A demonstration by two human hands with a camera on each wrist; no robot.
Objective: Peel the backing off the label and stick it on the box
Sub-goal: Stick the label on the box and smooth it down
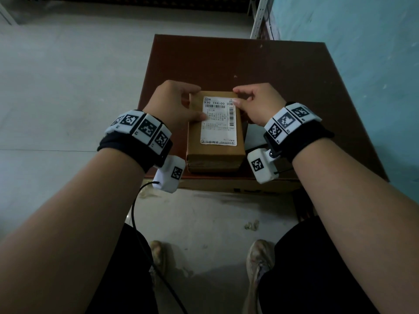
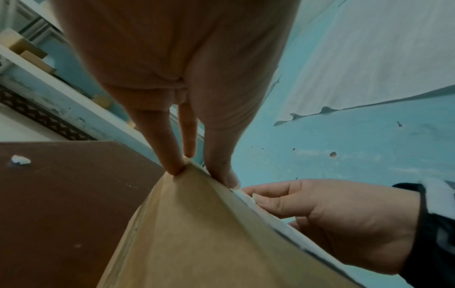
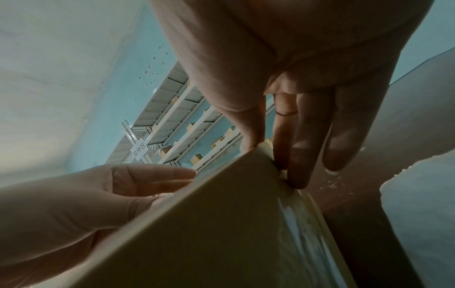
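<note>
One box (image 1: 215,141) is seen near the bench's (image 1: 283,71) near edge, one white label (image 1: 218,123) lying flat on its top. The box's far end is gripped by the left hand (image 1: 174,103) and right hand (image 1: 258,103), thumbs pressed on the label.

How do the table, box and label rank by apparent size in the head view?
1. table
2. box
3. label, lying on the box's top and smaller than that face.

- Left hand (image 1: 174,103), centre-left of the head view, fingers curled forward, thumb stretched flat rightward.
- Right hand (image 1: 258,103), centre-right, fingers bent, thumb pointing leftward.
- Both forearms reach up from the lower corners.
</note>
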